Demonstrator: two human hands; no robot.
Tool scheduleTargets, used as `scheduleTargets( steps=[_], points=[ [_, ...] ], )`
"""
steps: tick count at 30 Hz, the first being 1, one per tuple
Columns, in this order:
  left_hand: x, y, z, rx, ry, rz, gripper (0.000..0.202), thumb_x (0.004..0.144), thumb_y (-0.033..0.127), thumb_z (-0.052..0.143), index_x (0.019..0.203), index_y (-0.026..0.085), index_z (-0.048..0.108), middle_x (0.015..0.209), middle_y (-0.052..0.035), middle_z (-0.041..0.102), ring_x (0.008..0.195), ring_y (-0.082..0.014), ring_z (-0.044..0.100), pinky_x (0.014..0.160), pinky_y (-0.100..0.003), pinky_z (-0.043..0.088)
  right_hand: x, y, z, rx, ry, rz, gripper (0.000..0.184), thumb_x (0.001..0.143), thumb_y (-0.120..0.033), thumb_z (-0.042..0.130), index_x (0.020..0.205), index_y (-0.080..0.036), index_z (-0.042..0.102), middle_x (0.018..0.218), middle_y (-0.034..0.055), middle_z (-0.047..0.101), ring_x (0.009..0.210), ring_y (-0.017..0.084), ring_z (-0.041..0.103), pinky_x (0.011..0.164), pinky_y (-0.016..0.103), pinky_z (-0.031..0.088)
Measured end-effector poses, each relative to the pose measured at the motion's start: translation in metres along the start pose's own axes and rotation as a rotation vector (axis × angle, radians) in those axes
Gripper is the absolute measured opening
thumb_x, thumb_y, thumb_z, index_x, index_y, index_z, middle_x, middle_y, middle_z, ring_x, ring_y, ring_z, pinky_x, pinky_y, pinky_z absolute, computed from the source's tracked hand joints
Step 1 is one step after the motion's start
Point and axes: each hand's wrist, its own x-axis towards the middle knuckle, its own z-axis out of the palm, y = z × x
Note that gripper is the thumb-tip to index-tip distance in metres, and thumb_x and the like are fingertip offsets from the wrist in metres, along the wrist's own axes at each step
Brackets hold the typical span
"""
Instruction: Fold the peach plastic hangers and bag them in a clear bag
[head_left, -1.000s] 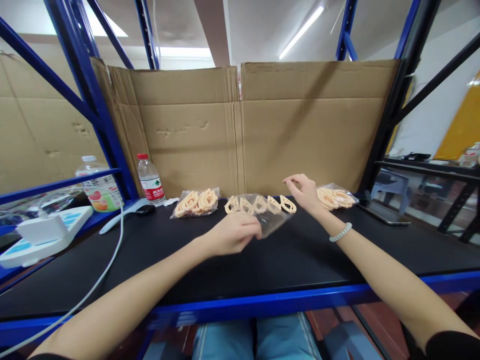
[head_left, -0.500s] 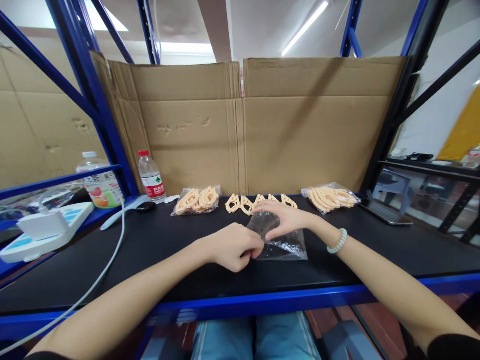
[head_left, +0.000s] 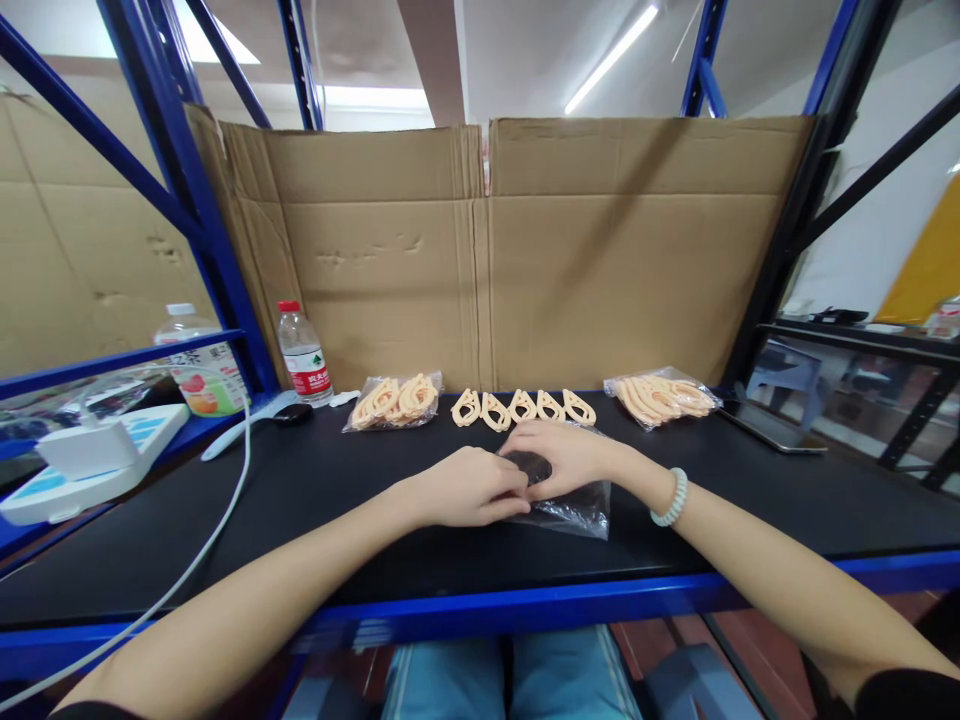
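A clear plastic bag lies flat on the black tabletop in front of me, with no pieces visible inside it. My left hand is closed at the bag's left edge, thumb and fingers pinched together. From above, my right hand curves over the bag, its thumb and fingers meeting the left fingertips at that same edge. The exact grip at the fingertips is partly hidden. Just behind the hands stands a row of several cream loop-shaped pieces, each with a pointed top.
Filled bags of similar pieces lie at back left and back right. A red-capped water bottle, a white power strip and its cable are on the left. A dark flat device lies far right. Cardboard walls the back.
My right hand has come down and its fingers have closed at the bag's left edge beside my left hand. The bag's right part has shifted slightly toward me.
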Motion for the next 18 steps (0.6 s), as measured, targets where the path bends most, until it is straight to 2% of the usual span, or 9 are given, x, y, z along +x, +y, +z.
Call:
scheduleTargets(
  steps=[4,10,14,18],
  points=[
    [0.003,-0.007,0.011,0.038,0.034,0.004,0.013,0.091,0.027,0.046,0.086,0.02,0.055,0.081,-0.0011,0.062,0.072,-0.0145,0.058,0.066,-0.024,0.041,0.001,0.0,0.004,-0.038,-0.015,-0.007,0.042,0.072,-0.045,0.067,0.104,-0.017,0.063,0.098,0.0078,0.063,0.092,0.023,0.056,0.083,0.036,0.041],
    [0.005,-0.002,0.018,0.163,0.137,0.062,0.009,0.09,0.025,0.044,0.089,0.018,0.051,0.093,-0.0047,0.058,0.087,-0.0174,0.054,0.072,-0.027,0.042,0.0,0.006,0.007,-0.06,-0.055,0.025,0.043,0.065,-0.045,0.071,0.096,-0.016,0.063,0.095,0.0073,0.061,0.088,0.023,0.055,0.079,0.036,0.042],
    [0.006,0.0,0.02,0.166,0.215,-0.006,0.012,0.08,0.022,0.051,0.091,0.018,0.048,0.1,-0.0073,0.054,0.094,-0.0212,0.049,0.081,-0.032,0.04,-0.002,0.006,0.004,-0.032,-0.132,0.031,0.04,0.062,-0.042,0.072,0.09,-0.015,0.062,0.09,0.0057,0.058,0.081,0.021,0.054,0.076,0.035,0.044],
    [0.006,-0.004,0.027,0.088,0.29,-0.113,0.018,0.074,0.022,0.054,0.088,0.019,0.043,0.097,-0.0066,0.05,0.093,-0.0217,0.046,0.081,-0.034,0.038,-0.003,0.004,0.002,0.025,-0.192,0.014,0.041,0.06,-0.028,0.069,0.098,-0.015,0.058,0.095,0.0061,0.057,0.083,0.02,0.054,0.075,0.033,0.046]
  ],
)
